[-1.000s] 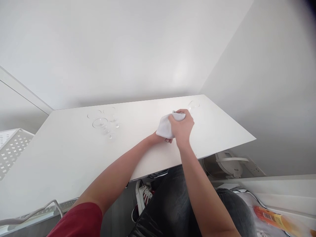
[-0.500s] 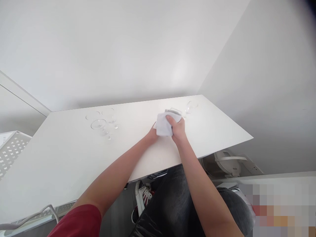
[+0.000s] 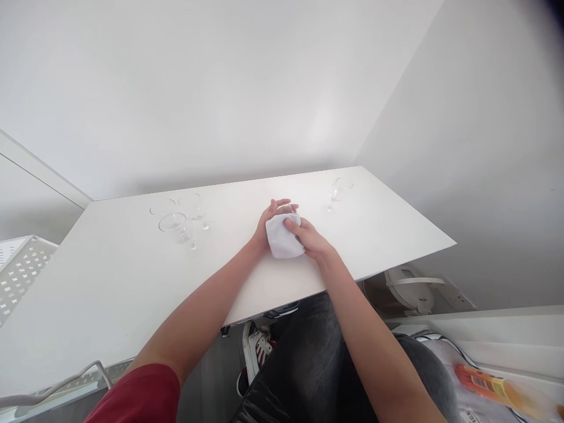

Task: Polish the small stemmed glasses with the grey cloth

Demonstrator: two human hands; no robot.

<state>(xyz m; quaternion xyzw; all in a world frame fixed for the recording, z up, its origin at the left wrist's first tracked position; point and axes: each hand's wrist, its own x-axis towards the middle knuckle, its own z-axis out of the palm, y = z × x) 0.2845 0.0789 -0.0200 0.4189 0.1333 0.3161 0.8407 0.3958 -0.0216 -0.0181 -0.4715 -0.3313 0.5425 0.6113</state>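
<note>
Over the middle of the table, both my hands are closed around a clear glass (image 3: pixel 285 208), mostly hidden by a white cloth (image 3: pixel 284 238). My left hand (image 3: pixel 264 222) wraps the glass from the left, with its fingertips showing beyond the glass. My right hand (image 3: pixel 308 235) grips the cloth against the glass, thumb lying on top of the fabric. To the left stand several clear stemmed glasses, among them a front one (image 3: pixel 173 222) and a rear one (image 3: pixel 190 202). Another stemmed glass (image 3: pixel 341 187) stands right of my hands.
The white table (image 3: pixel 110 282) meets the wall (image 3: pixel 247 88) at its back edge. Below its right side is a white-lidded appliance (image 3: pixel 408 291). An orange-labelled bottle (image 3: pixel 484 382) lies low at right. A perforated white surface (image 3: pixel 26 270) is at far left.
Both hands have moved left and slightly nearer to me with the glass and cloth. The left hand's fingers now show beyond the glass. The standing glasses stay in place.
</note>
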